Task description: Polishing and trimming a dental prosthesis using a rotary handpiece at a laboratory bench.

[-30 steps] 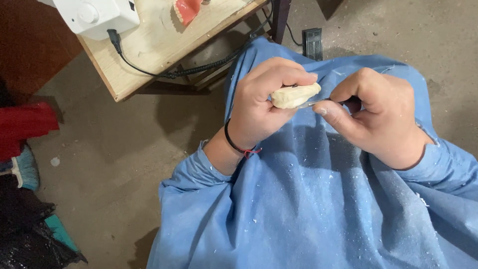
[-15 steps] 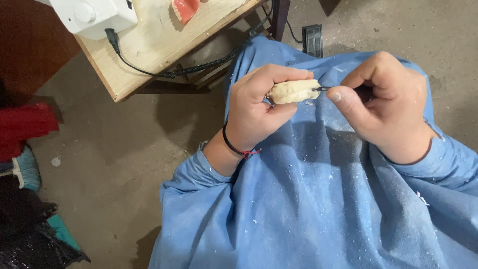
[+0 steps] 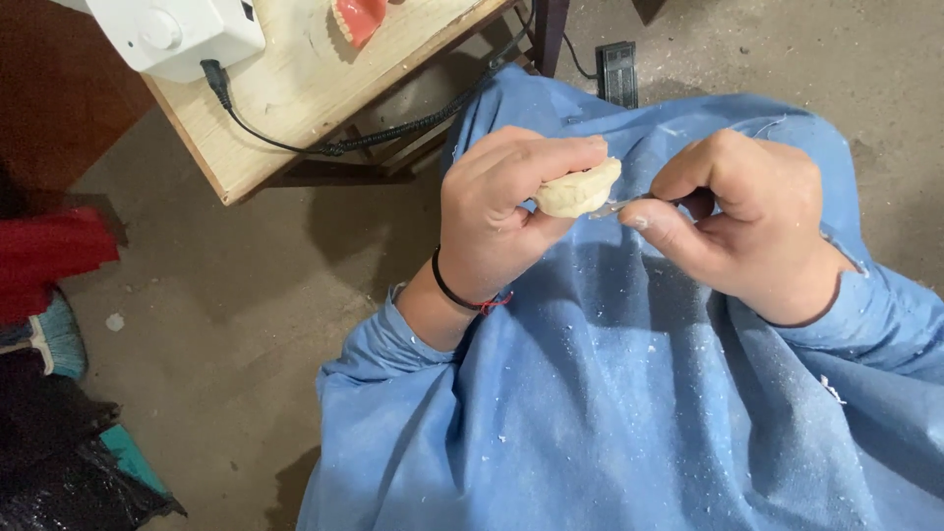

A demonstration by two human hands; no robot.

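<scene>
Dusty concrete floor (image 3: 226,324) fills my view on the left, with a wooden tabletop (image 3: 295,108) at the top carrying a white machine (image 3: 177,34) and a red dental piece (image 3: 359,15). Below that I see a blue gown (image 3: 629,423), speckled with white chips, spread across the lap. My left hand (image 3: 501,221) is curled around a cream plaster cast (image 3: 578,189), which pokes out past the thumb and forefinger. My right hand (image 3: 752,226) pinches a thin metal tool (image 3: 615,207), its tip touching the cast's underside.
</scene>
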